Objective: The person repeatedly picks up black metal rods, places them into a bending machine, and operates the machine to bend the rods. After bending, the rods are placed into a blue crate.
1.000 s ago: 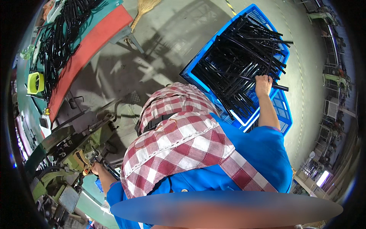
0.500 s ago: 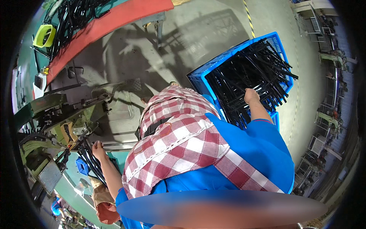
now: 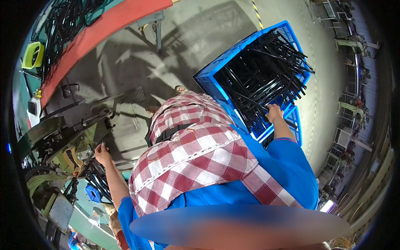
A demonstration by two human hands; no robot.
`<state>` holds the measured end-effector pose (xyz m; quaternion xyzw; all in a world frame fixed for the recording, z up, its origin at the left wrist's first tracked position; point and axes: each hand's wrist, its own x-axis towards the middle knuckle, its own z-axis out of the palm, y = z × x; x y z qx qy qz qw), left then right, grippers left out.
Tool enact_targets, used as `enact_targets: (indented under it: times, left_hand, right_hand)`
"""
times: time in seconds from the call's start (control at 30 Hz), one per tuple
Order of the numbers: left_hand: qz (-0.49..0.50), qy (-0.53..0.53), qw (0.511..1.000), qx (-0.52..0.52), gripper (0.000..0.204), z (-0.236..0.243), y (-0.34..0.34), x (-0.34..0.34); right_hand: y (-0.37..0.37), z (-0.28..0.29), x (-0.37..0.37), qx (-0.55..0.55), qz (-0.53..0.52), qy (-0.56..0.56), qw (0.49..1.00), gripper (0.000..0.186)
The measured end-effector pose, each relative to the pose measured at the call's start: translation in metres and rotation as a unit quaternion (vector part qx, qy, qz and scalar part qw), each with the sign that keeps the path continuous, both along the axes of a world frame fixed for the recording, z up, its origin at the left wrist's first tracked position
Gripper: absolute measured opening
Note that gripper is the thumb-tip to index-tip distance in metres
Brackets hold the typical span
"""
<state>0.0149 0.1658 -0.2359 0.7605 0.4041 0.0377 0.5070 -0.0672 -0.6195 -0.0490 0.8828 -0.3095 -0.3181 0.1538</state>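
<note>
Left of the left hand (image 3: 103,154) I see a green machine (image 3: 46,129); ahead of the right hand (image 3: 275,113), a blue crate (image 3: 211,85) heaped with black rods (image 3: 266,79), whose tangle could snag or spill if tugged. Its edge is near that hand; room opens between crate and machine. Both hands curl; what they pinch, I can't tell

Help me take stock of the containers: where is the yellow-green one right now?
The yellow-green container is at the upper left of the head view, on the green table, just left of the heaped black tubes.
</note>
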Motion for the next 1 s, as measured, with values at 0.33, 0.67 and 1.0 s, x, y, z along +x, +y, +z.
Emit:
enact_targets:
  times: [0.33,0.67,1.0]
  left_hand:
    - [0.047,-0.033,0.998,0.037,0.027,-0.003,-0.007,-0.046]
    - [0.211,-0.100,0.968,-0.096,0.015,0.067,-0.058,-0.041]
    - [0.186,-0.245,0.926,-0.217,0.014,0.169,-0.052,-0.001]
  right_hand:
    - [0.087,-0.083,0.161,0.181,0.209,-0.130,0.952,0.034]
    - [0.249,-0.157,0.259,0.390,0.437,-0.027,0.810,0.028]
    - [0.258,-0.139,0.290,0.383,0.443,-0.044,0.809,0.029]
